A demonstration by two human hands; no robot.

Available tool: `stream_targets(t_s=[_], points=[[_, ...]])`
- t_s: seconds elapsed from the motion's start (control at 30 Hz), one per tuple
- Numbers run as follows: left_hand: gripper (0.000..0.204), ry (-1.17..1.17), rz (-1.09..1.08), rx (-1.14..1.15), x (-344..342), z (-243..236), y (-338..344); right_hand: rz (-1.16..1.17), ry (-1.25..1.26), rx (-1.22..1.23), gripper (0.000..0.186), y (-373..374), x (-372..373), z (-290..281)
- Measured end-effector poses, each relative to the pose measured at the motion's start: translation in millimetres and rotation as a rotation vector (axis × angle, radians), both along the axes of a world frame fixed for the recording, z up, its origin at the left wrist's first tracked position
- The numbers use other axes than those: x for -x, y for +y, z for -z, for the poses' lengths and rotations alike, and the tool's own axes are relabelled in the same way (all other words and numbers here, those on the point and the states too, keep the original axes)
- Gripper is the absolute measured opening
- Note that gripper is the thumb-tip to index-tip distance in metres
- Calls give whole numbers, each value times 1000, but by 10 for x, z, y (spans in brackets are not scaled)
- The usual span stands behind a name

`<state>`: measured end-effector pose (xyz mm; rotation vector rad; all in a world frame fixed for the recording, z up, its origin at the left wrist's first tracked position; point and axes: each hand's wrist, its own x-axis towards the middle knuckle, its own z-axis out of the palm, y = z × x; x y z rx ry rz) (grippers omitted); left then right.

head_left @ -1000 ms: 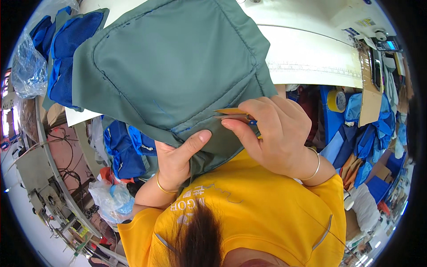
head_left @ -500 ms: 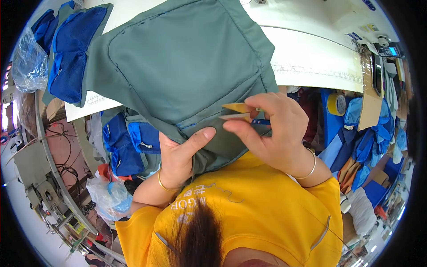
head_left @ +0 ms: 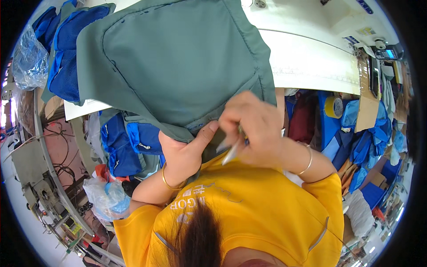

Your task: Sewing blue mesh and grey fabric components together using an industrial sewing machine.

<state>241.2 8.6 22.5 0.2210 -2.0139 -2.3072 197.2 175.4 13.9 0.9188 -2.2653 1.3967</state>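
A green-grey fabric panel [head_left: 178, 62] with stitched seams and blue marks lies across the white table's front edge and hangs toward my chest. My left hand [head_left: 180, 155] is closed on its lower edge, thumb on top by a seam. My right hand [head_left: 255, 131] is closed round small thread snips [head_left: 230, 152], their blades tipped downward below my fingers and blurred. My right fingertips are at the seam beside my left thumb; whether they touch the fabric is unclear.
Blue mesh pouches [head_left: 71, 58] and clear plastic [head_left: 29, 62] lie left. More blue pouches [head_left: 118, 147] sit below the white table [head_left: 311, 66]. Yellow tape [head_left: 333, 107], cardboard [head_left: 368, 111] and piled fabrics are right. A metal machine part [head_left: 35, 187] is at lower left.
The snips have swung from pointing left over the fabric to pointing downward. My right fingers have curled in toward my left thumb, which has shifted slightly up and right.
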Motion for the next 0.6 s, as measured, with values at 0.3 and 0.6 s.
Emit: stream_targets(t_s=[0.3,0.6], points=[[26,-67,94,-63,195,71,-44,-149,-97,146,15,-54,-77,-127],[41,-222,75,-387,167,-36,-100,211,-74,-75,24,235,35,-85]])
